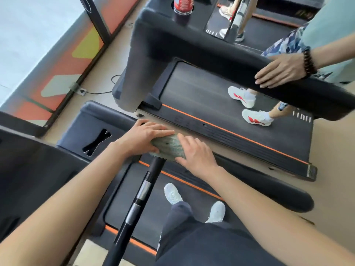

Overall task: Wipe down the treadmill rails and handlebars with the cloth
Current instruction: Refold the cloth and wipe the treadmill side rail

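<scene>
Cloth [169, 147] on handlebar [155, 170] end, gripped by left fingers [160, 131], right fingers [186, 140]

Grey-green cloth [169, 147] bunched over upper end of black handlebar [154, 169]; silver bands [143, 189] midway.

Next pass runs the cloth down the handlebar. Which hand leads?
Left, probably. The left hand and right hand both hold the cloth at the handlebar tip, but the bar runs back beside the left forearm; the right would reach across the body.
</scene>
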### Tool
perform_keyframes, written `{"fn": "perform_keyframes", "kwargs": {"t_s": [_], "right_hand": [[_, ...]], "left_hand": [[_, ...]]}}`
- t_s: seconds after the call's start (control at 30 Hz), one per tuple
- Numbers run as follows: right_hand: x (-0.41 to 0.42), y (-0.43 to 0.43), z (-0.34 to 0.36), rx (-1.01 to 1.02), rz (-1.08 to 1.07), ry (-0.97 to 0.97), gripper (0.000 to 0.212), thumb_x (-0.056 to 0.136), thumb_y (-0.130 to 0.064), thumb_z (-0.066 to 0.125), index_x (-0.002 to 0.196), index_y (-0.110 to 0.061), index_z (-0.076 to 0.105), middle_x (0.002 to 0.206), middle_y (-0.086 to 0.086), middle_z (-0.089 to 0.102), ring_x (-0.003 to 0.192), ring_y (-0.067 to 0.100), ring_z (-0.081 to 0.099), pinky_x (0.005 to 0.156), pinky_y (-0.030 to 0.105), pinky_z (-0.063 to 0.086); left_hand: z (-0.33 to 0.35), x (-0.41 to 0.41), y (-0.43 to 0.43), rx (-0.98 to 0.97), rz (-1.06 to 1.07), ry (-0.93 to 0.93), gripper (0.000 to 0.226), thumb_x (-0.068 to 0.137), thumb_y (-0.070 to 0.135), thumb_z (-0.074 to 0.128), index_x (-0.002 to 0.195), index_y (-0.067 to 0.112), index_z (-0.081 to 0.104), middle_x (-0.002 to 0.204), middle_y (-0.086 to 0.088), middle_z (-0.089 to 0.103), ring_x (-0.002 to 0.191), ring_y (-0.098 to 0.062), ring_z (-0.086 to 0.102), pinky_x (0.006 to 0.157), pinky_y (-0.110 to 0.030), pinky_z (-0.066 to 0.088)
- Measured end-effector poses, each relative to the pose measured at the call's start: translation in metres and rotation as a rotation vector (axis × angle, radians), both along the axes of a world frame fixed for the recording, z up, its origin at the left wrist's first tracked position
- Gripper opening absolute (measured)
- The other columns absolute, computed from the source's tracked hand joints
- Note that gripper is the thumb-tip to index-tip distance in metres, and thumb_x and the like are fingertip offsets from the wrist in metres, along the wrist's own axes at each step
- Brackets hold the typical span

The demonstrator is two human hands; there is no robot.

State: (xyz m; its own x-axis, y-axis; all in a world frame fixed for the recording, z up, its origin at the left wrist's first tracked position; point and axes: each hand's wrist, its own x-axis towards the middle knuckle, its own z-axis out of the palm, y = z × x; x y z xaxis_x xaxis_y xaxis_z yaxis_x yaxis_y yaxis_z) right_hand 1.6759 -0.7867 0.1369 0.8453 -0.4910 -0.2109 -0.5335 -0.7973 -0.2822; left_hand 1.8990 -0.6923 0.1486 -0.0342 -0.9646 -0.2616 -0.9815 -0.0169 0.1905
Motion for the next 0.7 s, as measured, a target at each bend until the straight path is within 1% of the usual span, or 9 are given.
{"fn": "perform_keyframes", "kwargs": {"t_s": [0.07, 0.13, 0.2, 0.3, 0.43, 0.6, 0.7], "right_hand": [[-0.016, -0.004, 0.0, 0.005, -0.021, 0.016, 0.087, 0.083, -0.046, 0.073, 0.152, -0.016, 0.029, 0.132, 0.006, 0.054, 0.116, 0.03, 0.054, 0.096, 0.041, 0.044], [-0.039, -0.01, -0.001, 0.005, -0.052, 0.027, 0.087, 0.081, -0.046, 0.074, 0.151, -0.017, 0.03, 0.131, 0.005, 0.054, 0.116, 0.028, 0.053, 0.096, 0.039, 0.043], [-0.063, -0.015, -0.004, 0.007, -0.071, 0.022, 0.088, 0.08, -0.044, 0.075, 0.151, -0.018, 0.03, 0.131, 0.004, 0.054, 0.117, 0.028, 0.053, 0.097, 0.039, 0.042], [-0.099, -0.023, -0.006, -0.004, -0.088, 0.015, 0.087, 0.079, -0.042, 0.077, 0.15, -0.018, 0.033, 0.132, 0.003, 0.054, 0.118, 0.028, 0.053, 0.097, 0.039, 0.042], [-0.149, -0.034, -0.009, -0.024, -0.12, 0.017, 0.088, 0.074, -0.04, 0.081, 0.147, -0.016, 0.039, 0.128, 0.004, 0.057, 0.114, 0.028, 0.055, 0.094, 0.039, 0.045], [-0.217, -0.049, -0.017, -0.063, -0.174, -0.014, 0.09, 0.06, -0.04, 0.089, 0.138, -0.015, 0.051, 0.118, 0.003, 0.063, 0.103, 0.028, 0.061, 0.085, 0.04, 0.051], [-0.258, -0.057, -0.021, -0.073, -0.222, -0.069, 0.088, 0.056, -0.04, 0.09, 0.133, -0.015, 0.056, 0.114, 0.002, 0.065, 0.101, 0.028, 0.063, 0.084, 0.038, 0.052]], "left_hand": [[0.001, -0.015, -0.011, 0.032, -0.009, 0.027, 0.09, 0.071, 0.052, 0.081, 0.15, 0.048, 0.038, 0.144, 0.018, 0.052, 0.131, -0.015, 0.049, 0.109, -0.041, 0.028], [-0.001, -0.039, -0.022, 0.04, -0.04, 0.028, 0.094, 0.065, 0.053, 0.083, 0.149, 0.044, 0.041, 0.139, 0.015, 0.056, 0.125, -0.017, 0.053, 0.106, -0.041, 0.035], [-0.006, -0.065, -0.028, 0.007, -0.04, 0.014, 0.096, 0.057, 0.058, 0.079, 0.146, 0.042, 0.045, 0.132, 0.014, 0.061, 0.117, -0.018, 0.058, 0.1, -0.042, 0.041], [-0.013, -0.105, -0.034, -0.085, -0.036, -0.005, 0.093, 0.054, 0.062, 0.074, 0.14, 0.041, 0.048, 0.125, 0.013, 0.065, 0.108, -0.02, 0.063, 0.094, -0.041, 0.046], [-0.019, -0.158, -0.047, -0.148, -0.039, -0.019, 0.09, 0.056, 0.062, 0.073, 0.14, 0.038, 0.05, 0.124, 0.011, 0.065, 0.104, -0.022, 0.064, 0.094, -0.042, 0.046], [-0.025, -0.225, -0.066, -0.197, -0.058, -0.015, 0.091, 0.055, 0.058, 0.083, 0.138, 0.035, 0.054, 0.123, 0.011, 0.066, 0.102, -0.022, 0.063, 0.095, -0.039, 0.046], [-0.027, -0.267, -0.078, -0.188, -0.066, 0.009, 0.091, 0.054, 0.058, 0.084, 0.137, 0.034, 0.055, 0.122, 0.012, 0.065, 0.102, -0.021, 0.063, 0.095, -0.037, 0.045]]}}
